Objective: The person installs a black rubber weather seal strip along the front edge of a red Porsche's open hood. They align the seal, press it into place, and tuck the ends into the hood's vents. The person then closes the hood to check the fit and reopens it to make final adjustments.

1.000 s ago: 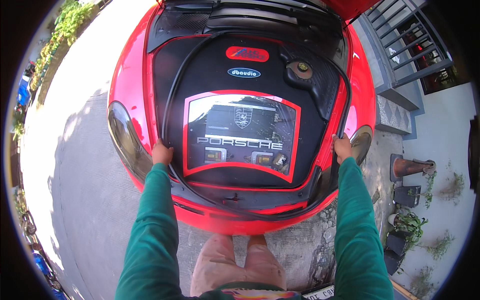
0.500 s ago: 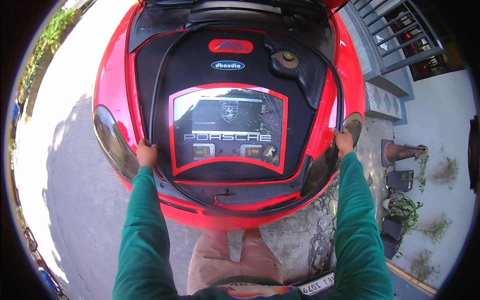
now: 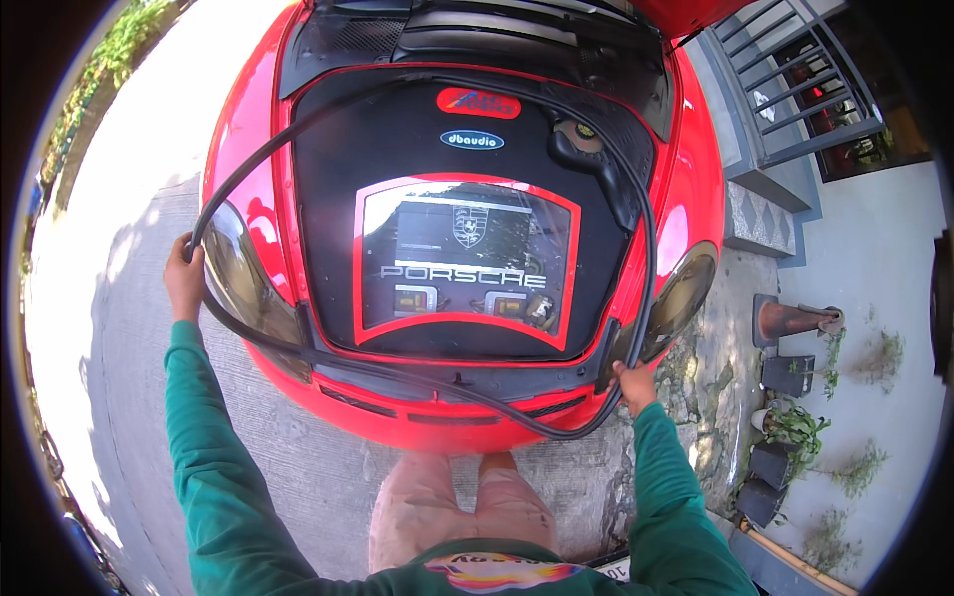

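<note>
A long black rubber seal [image 3: 650, 248] forms a loose loop over the open front compartment of a red car [image 3: 243, 169]. My left hand [image 3: 185, 278] grips the loop beyond the car's left headlight, pulling it wide of the body. At the lower right corner, my right hand [image 3: 634, 385] has its fingers closed round the seal beside the right headlight [image 3: 680, 303]. The far part of the loop lies over the black carpeted panel [image 3: 333, 159]; its near part sags across the front lip and bumper [image 3: 402, 427]. A red-framed clear window [image 3: 360, 268] sits in the panel.
A black cap housing [image 3: 586, 164] is at the panel's far right. To the right stand steps with a grey railing [image 3: 810, 149], an orange-brown cone [image 3: 790, 320] and several potted plants [image 3: 795, 427] along a wall. Concrete pavement [image 3: 119, 397] lies on the left.
My left hand has moved out to the left with the seal, stretching the loop past the headlight. My right hand has come lower and inward, still holding the seal.
</note>
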The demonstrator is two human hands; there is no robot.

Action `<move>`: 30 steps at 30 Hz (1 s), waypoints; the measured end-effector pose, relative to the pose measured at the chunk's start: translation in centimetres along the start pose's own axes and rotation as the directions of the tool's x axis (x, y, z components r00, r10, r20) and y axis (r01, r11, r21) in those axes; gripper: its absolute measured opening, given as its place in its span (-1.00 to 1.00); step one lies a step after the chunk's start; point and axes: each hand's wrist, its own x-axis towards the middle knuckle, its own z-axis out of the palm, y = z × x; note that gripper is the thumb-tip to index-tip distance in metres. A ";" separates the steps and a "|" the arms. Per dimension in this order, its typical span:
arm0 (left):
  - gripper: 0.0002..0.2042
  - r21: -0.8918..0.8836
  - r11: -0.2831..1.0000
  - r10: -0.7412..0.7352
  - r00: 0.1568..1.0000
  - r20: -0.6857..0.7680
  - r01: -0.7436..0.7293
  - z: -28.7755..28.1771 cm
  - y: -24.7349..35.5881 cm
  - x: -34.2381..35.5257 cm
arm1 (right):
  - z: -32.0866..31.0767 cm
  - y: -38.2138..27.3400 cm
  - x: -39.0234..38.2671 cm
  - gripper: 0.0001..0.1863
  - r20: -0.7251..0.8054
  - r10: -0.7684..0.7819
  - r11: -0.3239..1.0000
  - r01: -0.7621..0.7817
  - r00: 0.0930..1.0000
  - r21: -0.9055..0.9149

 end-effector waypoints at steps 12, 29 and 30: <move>-0.60 0.125 0.972 0.201 0.980 0.000 -0.200 -1.9 0.9 5.9 | 6.7 15.7 -6.8 -0.55 0.342 0.457 0.886 -0.454 0.821 -0.096; -0.48 -0.113 0.994 0.040 0.977 0.210 -0.016 1.1 0.7 -0.5 | 4.4 3.3 2.4 -0.62 0.184 -0.324 0.775 0.372 0.928 -0.511; -0.45 -0.095 0.995 0.011 0.971 0.240 0.012 0.8 0.3 -1.0 | 4.7 0.9 2.9 -0.62 0.173 -0.386 0.739 0.416 0.906 -0.530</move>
